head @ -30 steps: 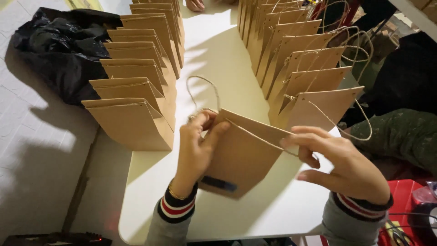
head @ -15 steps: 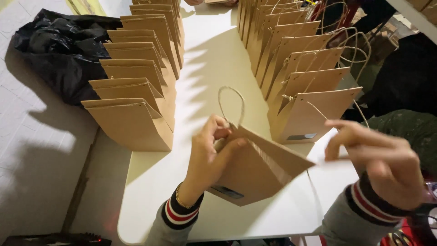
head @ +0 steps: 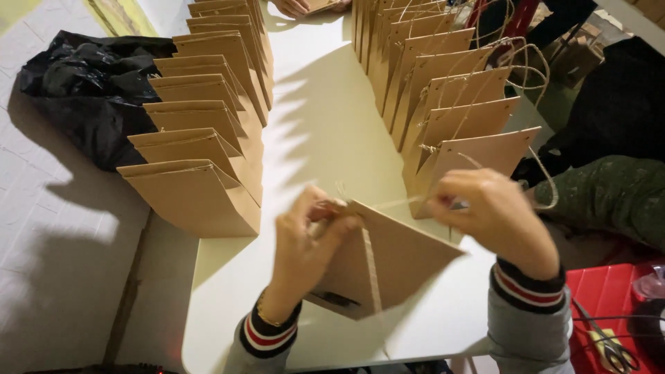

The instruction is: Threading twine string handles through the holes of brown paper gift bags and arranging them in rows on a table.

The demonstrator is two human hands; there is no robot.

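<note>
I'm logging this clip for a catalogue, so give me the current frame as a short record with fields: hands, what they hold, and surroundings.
left hand: left hand pinches the top edge of a brown paper bag
right hand: right hand grips a twine cord that runs taut to the bag's edge
bag: lies tilted on the white table
left row: open bags without visible handles
right row: bags with twine handles
floor, left: black plastic bag
far end: another person's hand
lower right: red surface
</note>
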